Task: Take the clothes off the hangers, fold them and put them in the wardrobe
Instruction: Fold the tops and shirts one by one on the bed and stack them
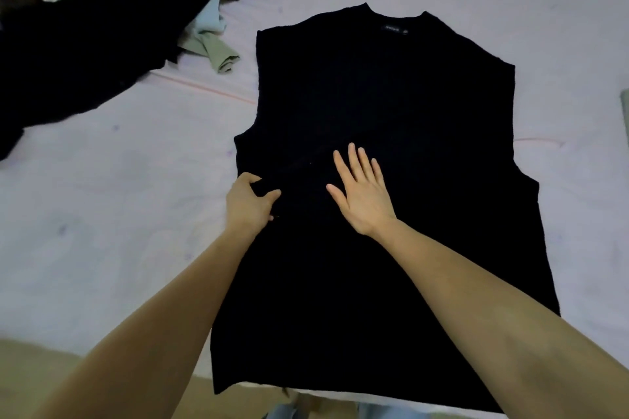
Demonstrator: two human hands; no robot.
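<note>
Two bare forearms reach forward from the bottom of the view, over the near edge of a bed covered with a pale lilac sheet (102, 180). Between them lies a black sleeveless top (391, 95), spread flat on the sheet with its neckline pointing away from the person and a small label showing inside the collar. Its hem hangs just over the near edge of the bed.

The left hand (250, 202) sits at the left side of the garment, just below the armhole — its fingers and thumb are curled round a fold of the black fabric, pinching the edge up from the sheet. The right hand (362, 194) lies flat on the middle of the top, palm down, fingers straight and slightly spread, thumb held out to the side; it presses on the cloth and grips nothing.

At the far left, well apart from the top, a heap of dark clothes (85, 37) is piled on the sheet. Mixed into it are pale green garments (211, 41) — one crumpled bit pokes out from the heap's right edge toward the spread top, without touching it. A thin pink line runs across the sheet and passes behind the black top.
</note>
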